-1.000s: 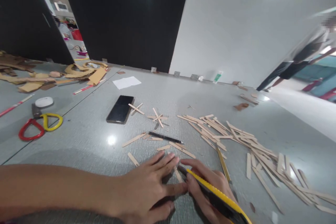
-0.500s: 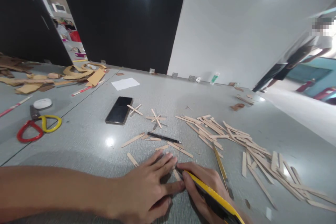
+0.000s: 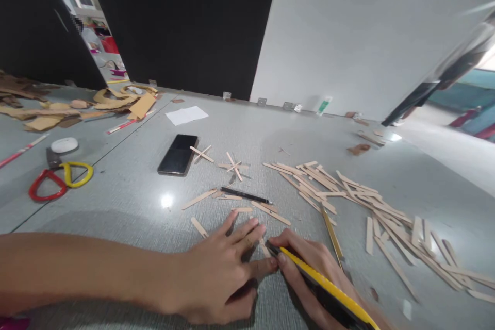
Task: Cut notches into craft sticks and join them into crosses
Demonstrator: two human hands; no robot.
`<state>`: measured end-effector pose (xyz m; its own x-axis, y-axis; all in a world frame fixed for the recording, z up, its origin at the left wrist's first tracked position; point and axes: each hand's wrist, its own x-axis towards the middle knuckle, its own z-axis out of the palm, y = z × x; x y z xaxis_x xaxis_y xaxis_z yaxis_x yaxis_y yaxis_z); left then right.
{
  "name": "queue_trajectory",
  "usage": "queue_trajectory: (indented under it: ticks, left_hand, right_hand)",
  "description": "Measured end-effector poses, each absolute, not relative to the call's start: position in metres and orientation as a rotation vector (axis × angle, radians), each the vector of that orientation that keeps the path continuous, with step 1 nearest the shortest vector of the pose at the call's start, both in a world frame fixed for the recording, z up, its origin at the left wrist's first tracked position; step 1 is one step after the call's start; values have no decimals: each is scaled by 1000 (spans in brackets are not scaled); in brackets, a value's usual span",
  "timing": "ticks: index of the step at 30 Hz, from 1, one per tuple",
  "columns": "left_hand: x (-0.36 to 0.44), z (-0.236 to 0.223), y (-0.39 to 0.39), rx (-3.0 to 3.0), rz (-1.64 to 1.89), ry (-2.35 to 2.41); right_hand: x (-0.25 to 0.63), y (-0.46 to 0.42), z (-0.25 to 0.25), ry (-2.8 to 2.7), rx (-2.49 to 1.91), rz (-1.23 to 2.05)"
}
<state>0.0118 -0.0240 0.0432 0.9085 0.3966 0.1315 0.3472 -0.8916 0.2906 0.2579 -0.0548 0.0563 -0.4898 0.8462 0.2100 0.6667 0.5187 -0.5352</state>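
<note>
My left hand (image 3: pixel 228 273) lies on the grey tabletop with its fingers spread, the fingertips pressing on a wooden craft stick (image 3: pixel 264 248). That stick is mostly covered by the fingers. Closed around a yellow and black utility knife (image 3: pixel 320 283), my right hand (image 3: pixel 309 263) rests just right of the left fingertips. The knife's tip is at the stick; the blade itself is hard to make out. Beyond my hands lie a black pen (image 3: pixel 246 195) and several loose sticks. Two small crossed-stick pieces, one (image 3: pixel 234 166) in the middle and another (image 3: pixel 201 153) by the phone, stand farther back.
A pile of craft sticks (image 3: pixel 359 198) spreads over the right side, with a gold-coloured knife-like tool (image 3: pixel 331 234) beside it. To the left are a phone (image 3: pixel 178 154), scissors (image 3: pixel 62 178), a white mouse-shaped object (image 3: pixel 64 145) and cardboard scraps (image 3: pixel 124 103). Upright panels border the back.
The view has shifted slightly, so the tabletop things appear a little higher and farther right. Both hands stay at the stick, the right still gripping the knife.
</note>
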Motion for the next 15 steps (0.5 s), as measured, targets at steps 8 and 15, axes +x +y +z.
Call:
queue_trajectory:
  ticks: [8,15]
  left_hand:
    - [11,43,-22,2778,316,490]
    - [10,39,-22,2738,370,480]
  right_hand:
    - [258,-50,49,-2325,-1158,581]
    - [257,-51,48,-2284,-1155,571]
